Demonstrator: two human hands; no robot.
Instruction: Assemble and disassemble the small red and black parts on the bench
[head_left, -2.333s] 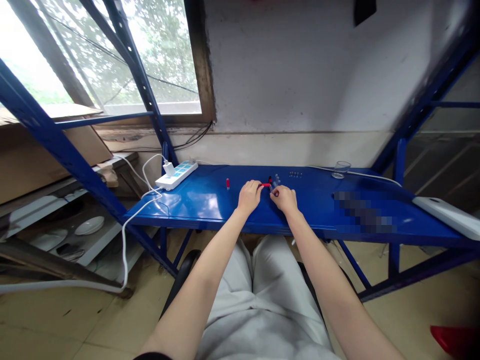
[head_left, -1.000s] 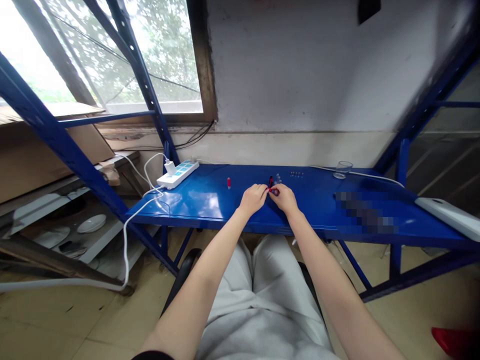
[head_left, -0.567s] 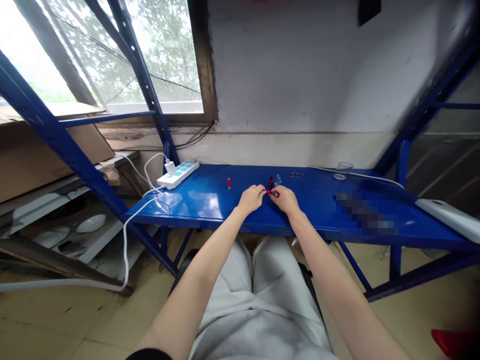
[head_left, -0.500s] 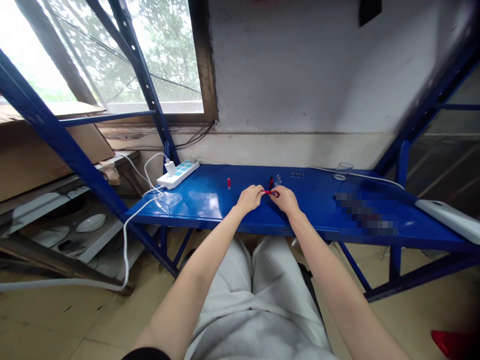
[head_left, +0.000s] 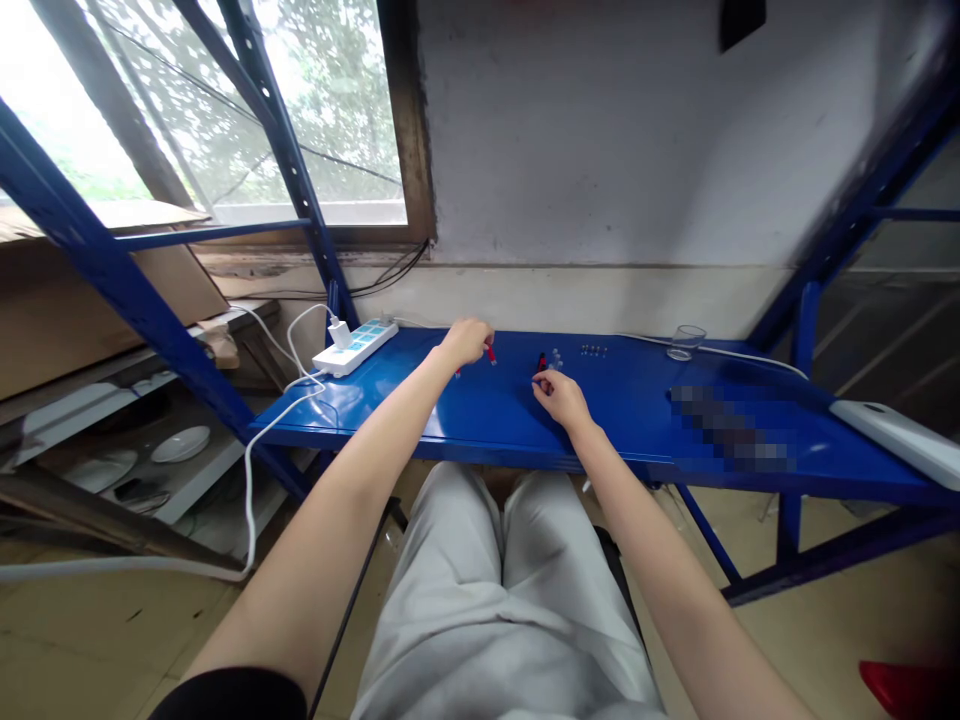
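Note:
My left hand (head_left: pixel 469 342) is over the back left of the blue table, its fingers closed on a small red tube (head_left: pixel 492 353) with a pale, clear-looking end, which hangs tilted. Below that hand, a second small red tube (head_left: pixel 457 373) is mostly covered by my forearm. My right hand (head_left: pixel 561 394) is near the table's middle with thumb and fingertips drawn together; whatever is between them is too small to make out. Just beyond its fingertips are a black and red piece (head_left: pixel 541 361) and several small clear parts (head_left: pixel 556 358).
Several tiny metallic pieces (head_left: pixel 594 350) are in rows farther back. A clear glass cup (head_left: pixel 685 342) stands at the back right, by a white cable. A blurred-out patch (head_left: pixel 731 428) covers something at right, beside a white device (head_left: pixel 900 440). The power strip (head_left: pixel 355 347) is at left.
My left hand has moved away from my right, left and toward the back, carrying the red tube that was between both hands. My right hand stays almost in place.

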